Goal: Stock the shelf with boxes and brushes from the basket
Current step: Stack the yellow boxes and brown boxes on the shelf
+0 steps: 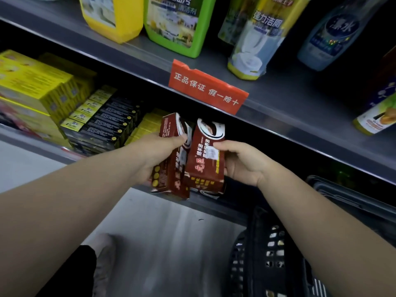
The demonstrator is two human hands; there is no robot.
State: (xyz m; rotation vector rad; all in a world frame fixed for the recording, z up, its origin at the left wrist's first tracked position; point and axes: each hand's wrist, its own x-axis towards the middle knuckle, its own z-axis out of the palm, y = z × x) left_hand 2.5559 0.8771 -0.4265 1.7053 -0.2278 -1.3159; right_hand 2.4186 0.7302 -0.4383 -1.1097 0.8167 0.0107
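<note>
**A:** Where were the boxes at this reading?

**B:** One in each hand. The left hand (pixel 157 156) gripped the left red box (pixel 169 172) near its top, fingers curled round it. The right hand (pixel 242 165) held the right red box (pixel 204 159) with the thumb pressed on its printed face. The other fingers were wrapped behind, out of sight.

**A:** Position against the shelf?

**B:** Both boxes stood roughly upright, side by side and touching. Their lower ends were at the front edge of the lower shelf (pixel 216 205). I could not tell whether they rested on it.

**A:** Why hold them like that?

**B:** Judgement: the pair was being squared up to go in together, faces outward, into the dark gap right of the black-and-yellow cartons (pixel 102 123).

**A:** The basket?

**B:** The basket (pixel 267 256) sat low and just under the right forearm, near enough for the next pick. Its contents were hidden, and no brushes were seen.

**A:** Risk?

**B:** The upper shelf lip carrying the red sign (pixel 207 88) hung close above, so a tall box might catch on the way in.
</note>
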